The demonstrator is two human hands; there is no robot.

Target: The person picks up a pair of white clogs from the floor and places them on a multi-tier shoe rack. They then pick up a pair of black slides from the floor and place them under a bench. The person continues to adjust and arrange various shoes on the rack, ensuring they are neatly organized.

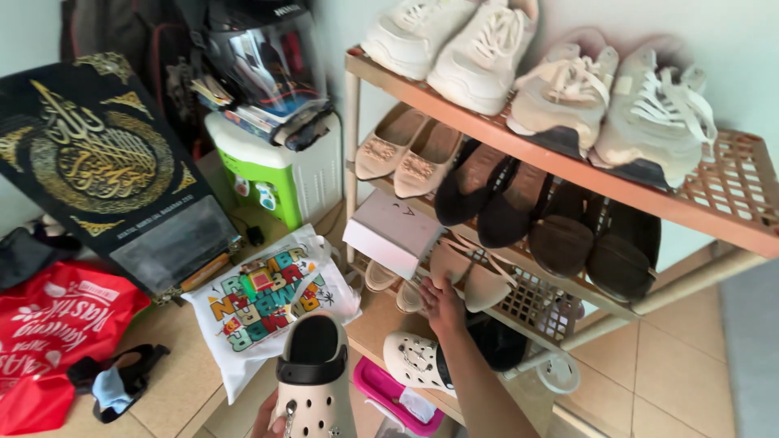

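Only the one head view here, so I'm looking down at my shoe rack from above. My right hand is reaching in at the third shelf, fingers touching a beige strappy flat that sits just beside a white box; the fingers seem laid against its edge, but I can't tell if they're actually closed around it since the back of my hand hides the grip. My left hand is mostly cut off by the bottom edge, only a bit of thumb and fingers showing, wrapped around the heel end of a cream clog with a black strap and lining, held up near the bottom centre. The matching clog lies on the lowest shelf, partly hidden behind my forearm. A pink tray sits under it, cut off too. Up top are white sneakers, then dark flats on the second shelf. On the floor to the left there's a printed tote bag and a red bag, half out of frame.
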